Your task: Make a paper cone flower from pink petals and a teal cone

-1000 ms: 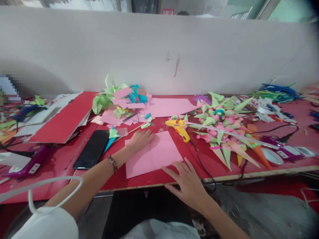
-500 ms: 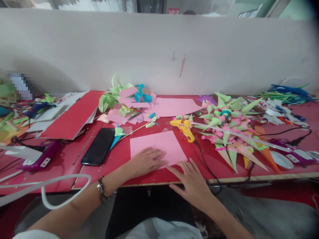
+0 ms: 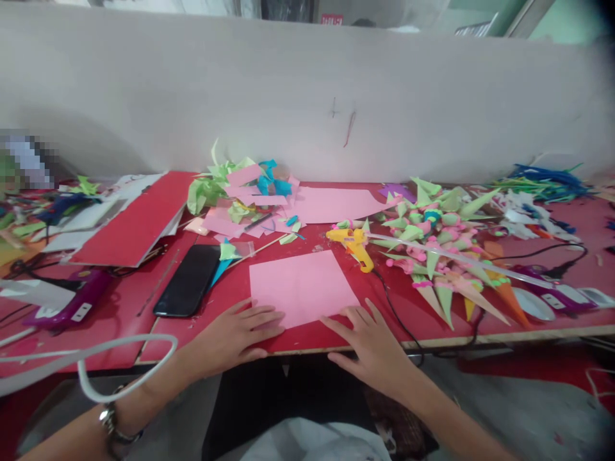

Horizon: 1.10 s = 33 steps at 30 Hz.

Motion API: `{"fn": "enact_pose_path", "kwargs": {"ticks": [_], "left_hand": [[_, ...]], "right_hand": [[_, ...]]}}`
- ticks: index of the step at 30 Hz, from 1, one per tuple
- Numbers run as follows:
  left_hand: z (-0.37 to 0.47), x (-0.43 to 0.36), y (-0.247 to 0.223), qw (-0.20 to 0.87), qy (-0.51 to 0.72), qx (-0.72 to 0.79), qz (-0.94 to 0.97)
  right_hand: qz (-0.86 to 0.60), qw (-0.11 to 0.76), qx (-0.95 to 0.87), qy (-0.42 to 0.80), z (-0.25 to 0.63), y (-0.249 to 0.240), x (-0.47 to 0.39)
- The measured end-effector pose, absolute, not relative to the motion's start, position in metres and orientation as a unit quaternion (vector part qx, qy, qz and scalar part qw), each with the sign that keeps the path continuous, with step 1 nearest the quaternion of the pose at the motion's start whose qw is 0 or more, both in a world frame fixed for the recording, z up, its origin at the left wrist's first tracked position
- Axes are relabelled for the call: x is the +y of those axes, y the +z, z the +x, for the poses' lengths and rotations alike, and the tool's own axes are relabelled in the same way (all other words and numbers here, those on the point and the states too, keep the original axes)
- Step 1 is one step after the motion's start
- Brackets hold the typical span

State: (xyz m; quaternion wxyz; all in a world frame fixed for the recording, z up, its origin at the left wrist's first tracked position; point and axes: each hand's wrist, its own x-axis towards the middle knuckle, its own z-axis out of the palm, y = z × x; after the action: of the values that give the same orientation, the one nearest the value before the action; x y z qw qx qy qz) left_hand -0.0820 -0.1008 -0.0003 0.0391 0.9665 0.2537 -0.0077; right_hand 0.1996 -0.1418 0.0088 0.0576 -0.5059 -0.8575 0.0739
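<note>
A purple power strip (image 3: 90,294) lies at far left on the red desk (image 3: 305,337), with a red board (image 3: 137,218) and a black phone (image 3: 187,282) to its right. My left fingers (image 3: 259,320) rest loosely spread, palm down, gripping nothing, and hide the near left corner of a pink sheet (image 3: 302,285); a heap of green, pink and blue paper scraps (image 3: 243,175) stands farther back. The sheet lies flat on the desk directly before me, four-sided and straight-edged, its face a plain, even pale pink, sitting slightly askew to the desk's edge. At its near right side, my right fingers (image 3: 339,329) fan apart, holding nothing, tips at the paper. Just beyond, a yellow glue gun (image 3: 353,246) with a clear stick (image 3: 451,257) lies beside piled green-and-pink paper cones (image 3: 432,264).
</note>
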Motion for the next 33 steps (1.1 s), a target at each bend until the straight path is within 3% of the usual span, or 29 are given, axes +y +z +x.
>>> {"fn": "enact_pose_path", "kwargs": {"ticks": [8,20,33], "left_hand": [[-0.112,-0.118,0.015,0.076,-0.018,0.313,0.946],[-0.110,-0.124,0.016,0.092,0.023,0.351,0.932],[-0.114,-0.119,0.016,0.115,-0.003,0.339,0.933]], "right_hand": [[-0.506,0.036,-0.859,0.070,0.193,0.019,-0.138],[-0.387,0.110,-0.906,0.129,0.118,0.005,-0.143],[-0.454,0.078,-0.881,0.108,0.169,0.023,-0.136]]}}
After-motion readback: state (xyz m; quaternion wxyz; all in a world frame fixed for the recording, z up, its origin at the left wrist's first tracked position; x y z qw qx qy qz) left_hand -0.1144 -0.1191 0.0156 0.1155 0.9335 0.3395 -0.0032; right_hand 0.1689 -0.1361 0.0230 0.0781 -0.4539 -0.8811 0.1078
